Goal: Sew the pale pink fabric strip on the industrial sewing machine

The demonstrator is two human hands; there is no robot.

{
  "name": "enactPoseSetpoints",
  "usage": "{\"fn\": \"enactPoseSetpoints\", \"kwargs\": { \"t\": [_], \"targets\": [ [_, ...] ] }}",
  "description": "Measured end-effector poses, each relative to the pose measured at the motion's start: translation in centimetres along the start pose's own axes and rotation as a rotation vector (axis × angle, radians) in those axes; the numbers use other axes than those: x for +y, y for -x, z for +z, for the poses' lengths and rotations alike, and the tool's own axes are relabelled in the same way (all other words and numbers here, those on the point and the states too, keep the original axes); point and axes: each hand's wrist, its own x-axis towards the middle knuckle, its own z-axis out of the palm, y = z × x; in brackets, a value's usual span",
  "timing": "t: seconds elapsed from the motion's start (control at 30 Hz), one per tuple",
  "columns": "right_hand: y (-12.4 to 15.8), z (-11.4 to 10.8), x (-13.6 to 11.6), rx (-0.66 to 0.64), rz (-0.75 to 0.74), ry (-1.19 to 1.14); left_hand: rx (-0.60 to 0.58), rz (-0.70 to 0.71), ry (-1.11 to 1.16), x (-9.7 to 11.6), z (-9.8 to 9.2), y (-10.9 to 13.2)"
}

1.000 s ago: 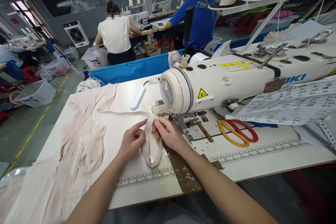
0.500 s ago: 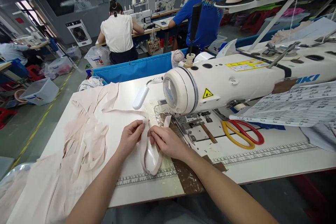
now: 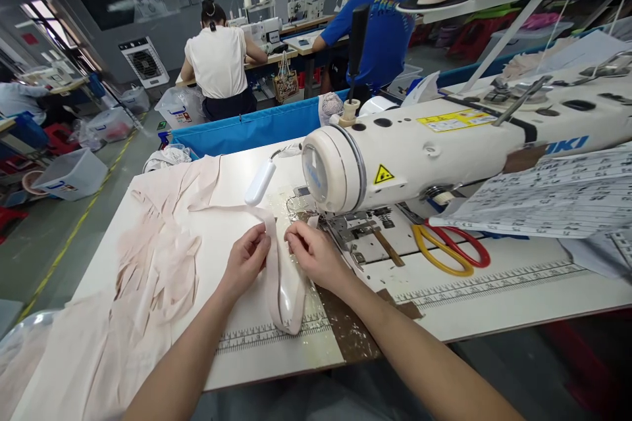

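A narrow pale pink fabric strip (image 3: 272, 276) hangs in a long loop on the white table, its far part running toward the sewing machine (image 3: 345, 171). My left hand (image 3: 248, 258) is closed in a pinch at the loop's left side, with the strip at its fingertips. Across a small gap, my right hand (image 3: 316, 254) has its thumb and fingers pressed together. The strip's other side passes beneath this hand and shows again beyond it, by the machine's plate. Whatever lies between the right fingertips is hidden.
Pale pink fabric pieces (image 3: 158, 270) lie heaped on the left. Scissors with yellow and red handles (image 3: 444, 250) rest right of the machine bed. A small white lamp (image 3: 260, 183) stands behind my hands. Measuring tape (image 3: 266, 337) runs along the front edge. Co-workers sit beyond the blue cloth trough (image 3: 247, 128).
My right hand has moved away from the left, widening the gap between them. The strip's loop now reaches slightly nearer the front edge. The whole view has shifted a little.
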Motion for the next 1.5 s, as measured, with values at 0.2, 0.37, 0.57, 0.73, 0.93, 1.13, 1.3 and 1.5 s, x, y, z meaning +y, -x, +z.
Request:
{"fn": "enactPoseSetpoints", "kwargs": {
  "t": [0.2, 0.37, 0.57, 0.73, 0.93, 1.13, 1.3, 1.5],
  "targets": [
    [0.0, 0.1, -0.1, -0.037, 0.013, -0.055, -0.048, 0.060, -0.027, 0.0, 0.1, 0.0],
    [0.0, 0.2, -0.2, -0.026, 0.002, -0.022, -0.079, 0.037, -0.034, -0.1, 0.1, 0.0],
    [-0.2, 0.2, 0.5, -0.063, 0.030, -0.065, -0.133, 0.023, -0.044, -0.3, 0.2, 0.1],
    [0.0, -0.1, 0.2, -0.125, 0.011, -0.033, -0.194, -0.086, 0.008, -0.1, 0.5, 0.0],
    [0.4, 0.5, -0.6, -0.402, -0.132, 0.050, 0.058, -0.041, -0.017, 0.4, -0.6, -0.6],
    [0.6, 1.0, -0.5, -0.514, -0.188, 0.136, 0.327, -0.118, 0.245, 1.9, -5.2, -1.7],
    [0.4, 0.8, -0.7, -0.455, -0.106, 0.137, 0.234, -0.094, 0.359, 2.3, -6.1, -1.8],
    [-0.1, 1.4, -1.0, -0.297, -0.014, 0.016, 0.006, -0.107, 0.325, 1.7, -3.7, -1.2]
  ]
}}
